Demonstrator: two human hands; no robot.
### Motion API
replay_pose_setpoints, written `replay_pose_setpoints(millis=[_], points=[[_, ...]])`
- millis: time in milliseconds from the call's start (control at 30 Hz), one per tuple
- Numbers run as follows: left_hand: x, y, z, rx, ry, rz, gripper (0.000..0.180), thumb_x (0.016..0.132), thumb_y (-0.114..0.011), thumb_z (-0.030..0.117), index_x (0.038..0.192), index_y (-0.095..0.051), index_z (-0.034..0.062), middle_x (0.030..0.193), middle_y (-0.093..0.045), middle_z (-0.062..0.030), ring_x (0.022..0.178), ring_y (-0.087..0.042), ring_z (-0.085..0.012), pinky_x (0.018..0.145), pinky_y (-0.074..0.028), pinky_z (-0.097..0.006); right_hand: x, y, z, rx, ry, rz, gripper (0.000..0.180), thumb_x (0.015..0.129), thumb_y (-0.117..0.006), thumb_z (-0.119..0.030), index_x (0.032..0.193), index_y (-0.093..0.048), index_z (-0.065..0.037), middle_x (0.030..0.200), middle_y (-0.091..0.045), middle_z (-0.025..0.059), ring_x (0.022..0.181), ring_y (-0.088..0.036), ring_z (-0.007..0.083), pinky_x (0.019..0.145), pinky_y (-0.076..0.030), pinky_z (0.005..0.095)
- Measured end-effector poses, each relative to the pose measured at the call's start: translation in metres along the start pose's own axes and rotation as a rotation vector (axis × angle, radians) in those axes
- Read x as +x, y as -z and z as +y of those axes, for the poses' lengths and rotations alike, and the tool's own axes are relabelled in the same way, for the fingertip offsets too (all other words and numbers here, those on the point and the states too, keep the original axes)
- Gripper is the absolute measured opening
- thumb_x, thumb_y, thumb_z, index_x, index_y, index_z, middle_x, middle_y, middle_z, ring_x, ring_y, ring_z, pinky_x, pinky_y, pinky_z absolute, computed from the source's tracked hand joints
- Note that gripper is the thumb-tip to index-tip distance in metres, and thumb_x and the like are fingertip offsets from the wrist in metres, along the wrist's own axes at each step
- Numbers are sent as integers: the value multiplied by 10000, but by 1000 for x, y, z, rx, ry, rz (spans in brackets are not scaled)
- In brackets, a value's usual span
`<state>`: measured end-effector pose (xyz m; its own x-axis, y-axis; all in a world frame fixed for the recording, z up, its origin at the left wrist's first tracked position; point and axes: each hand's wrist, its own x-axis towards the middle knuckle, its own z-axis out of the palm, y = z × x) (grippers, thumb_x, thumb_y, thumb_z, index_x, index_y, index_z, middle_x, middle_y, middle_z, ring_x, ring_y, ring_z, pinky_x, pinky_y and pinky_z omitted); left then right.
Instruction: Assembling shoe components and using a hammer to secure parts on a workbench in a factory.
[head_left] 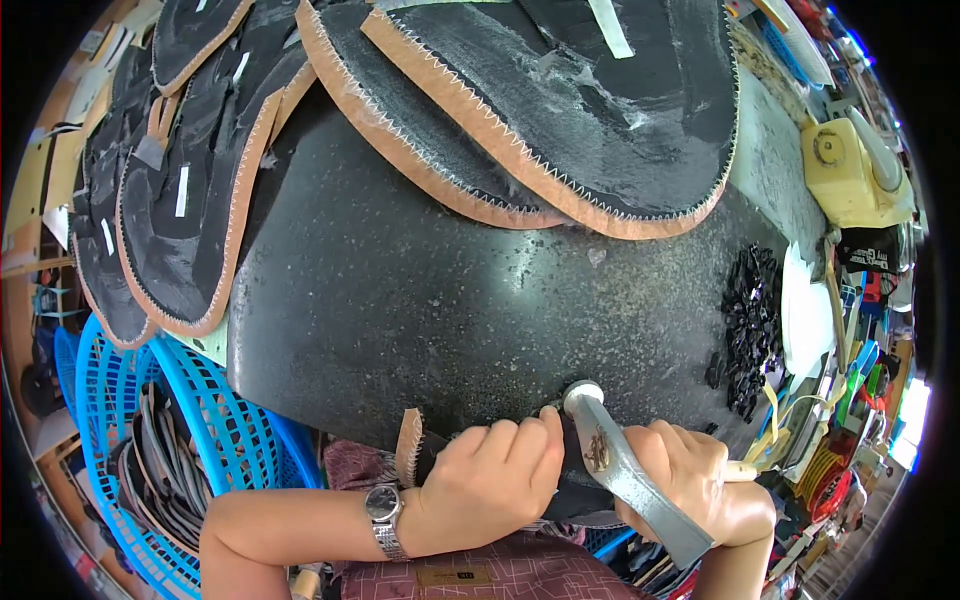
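My left hand (490, 478) is closed on a black piece with a tan zigzag-stitched edge (408, 448), at the near rim of the dark work surface. Most of that piece is hidden under the fingers and against my lap. Close by on the right, my right hand (680, 470) is closed round a hammer, its handle mostly covered by the fingers. The steel hammer head (625, 470) has its round face toward the work surface and its flat wedge end toward me. Whether the right fingers also touch the black piece, I cannot tell.
Large black pieces with tan stitched edges (600, 120) overlap across the far side, and more (180, 230) hang at the left. A blue plastic basket (230, 430) holds dark strips. Shiny black scraps (752, 330) lie at right, below a yellow container (850, 170).
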<state>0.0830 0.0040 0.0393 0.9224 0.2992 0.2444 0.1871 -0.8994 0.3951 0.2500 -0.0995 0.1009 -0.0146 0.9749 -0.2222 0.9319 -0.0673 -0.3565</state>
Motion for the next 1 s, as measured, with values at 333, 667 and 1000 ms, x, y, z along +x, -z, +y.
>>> replay_pose_setpoints(millis=[333,667,1000], points=[[0,-19,13,497,-296,92,96,724,-677,29,772,-658,-52,634,-486,-19,557,-468,-116,511,-355,-224,9,17,20,9,196,-67,352,666,-628,-176,963,-525,-18,679,-469,37,530,-548,176,452,-443,306],[-6,-17,15,567,-253,1,216,720,-621,50,882,-665,-86,669,-516,-54,619,-500,-160,530,-382,-241,15,18,14,-3,188,-14,333,684,-612,-158,968,-507,-17,701,-465,45,554,-560,190,471,-450,318],[-25,2,12,240,-228,-46,320,773,-640,165,904,-634,-127,916,-603,-208,787,-587,-277,668,-493,-292,13,2,11,52,155,39,366,643,-686,-167,930,-492,-51,697,-481,81,546,-576,231,470,-460,345]])
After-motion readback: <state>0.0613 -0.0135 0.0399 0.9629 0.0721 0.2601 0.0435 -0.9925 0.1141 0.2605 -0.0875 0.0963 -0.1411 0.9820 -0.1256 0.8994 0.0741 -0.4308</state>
